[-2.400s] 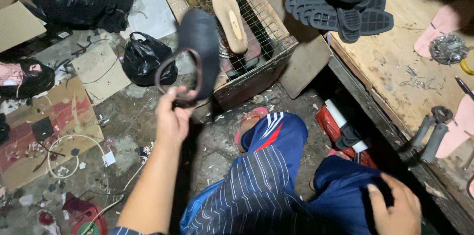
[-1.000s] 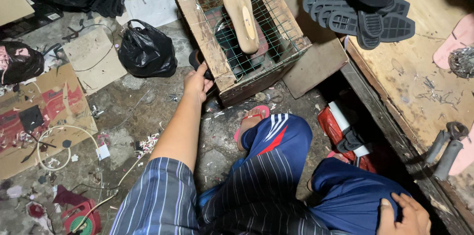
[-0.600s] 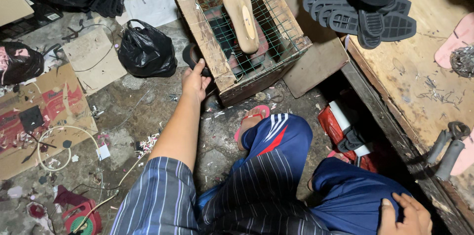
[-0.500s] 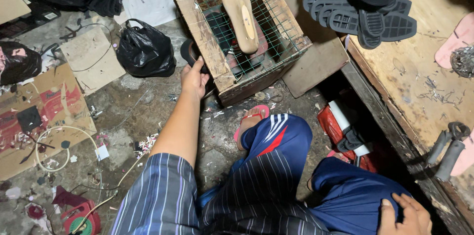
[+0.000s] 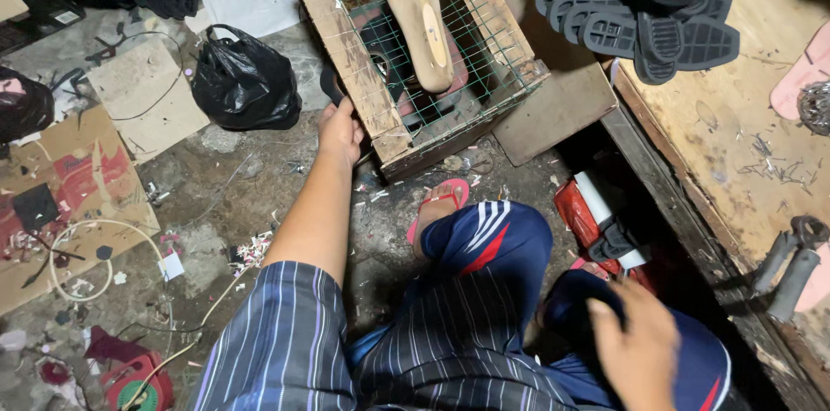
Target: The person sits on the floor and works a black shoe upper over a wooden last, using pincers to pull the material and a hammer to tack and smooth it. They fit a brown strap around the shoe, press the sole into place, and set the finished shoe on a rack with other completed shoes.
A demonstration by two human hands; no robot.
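My left hand (image 5: 339, 130) reaches forward to the left side of a wooden crate (image 5: 359, 65) topped with green wire mesh. Its fingers curl on the lower end of a black sandal (image 5: 331, 85) wedged against the crate's side; most of the sandal is hidden. A tan shoe-shaped form (image 5: 419, 13) lies on the mesh. My right hand (image 5: 635, 350) is blurred above my right knee, holding nothing. I sit in blue trousers, with a pink flip-flop (image 5: 445, 197) on my foot.
A black plastic bag (image 5: 242, 82) sits left of the crate. Cardboard sheets (image 5: 60, 195), wire and scraps litter the floor. The wooden workbench (image 5: 735, 143) at right carries stacked black soles (image 5: 640, 26) and metal tool handles (image 5: 782, 262). A red-and-white object (image 5: 592, 216) lies below.
My left hand brought the black sandal down from the air to the crate's left side. In the last half second my right hand lifted off my thigh and moved left.
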